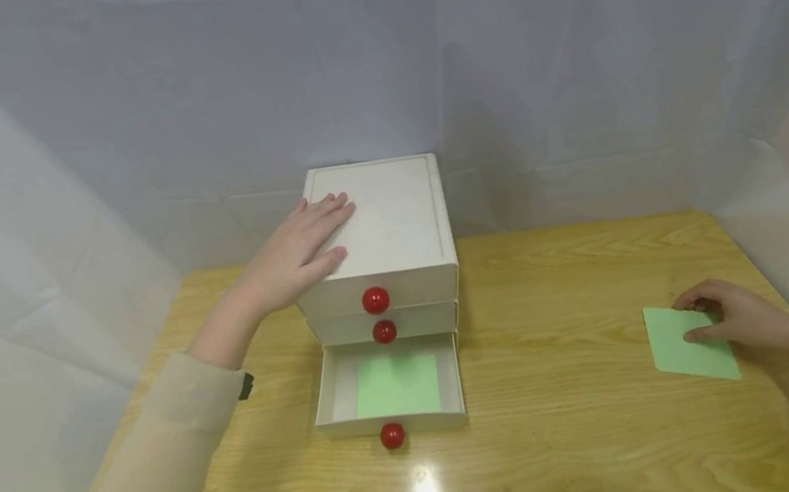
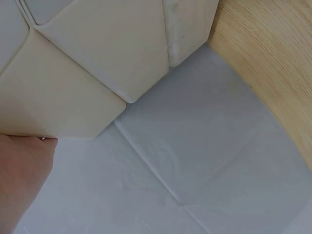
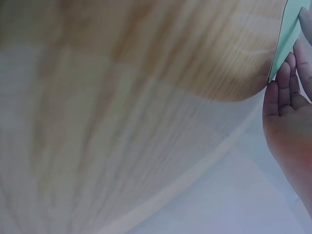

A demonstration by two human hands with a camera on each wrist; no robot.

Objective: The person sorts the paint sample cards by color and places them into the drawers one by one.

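The left hand (image 1: 297, 251) rests flat, fingers straight, on the drawer unit (image 1: 391, 221) top. At the right, the right hand (image 1: 733, 312) presses curled fingers on a green sheet (image 1: 681, 348), not clearly gripping it.

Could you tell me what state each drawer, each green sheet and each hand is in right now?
Top drawer: closed.
Middle drawer: closed.
Bottom drawer: pulled open.
Green sheet in drawer: lying flat.
Green sheet on table: flat, under fingertips.
Left hand: flat on cabinet top.
Right hand: touching the sheet.
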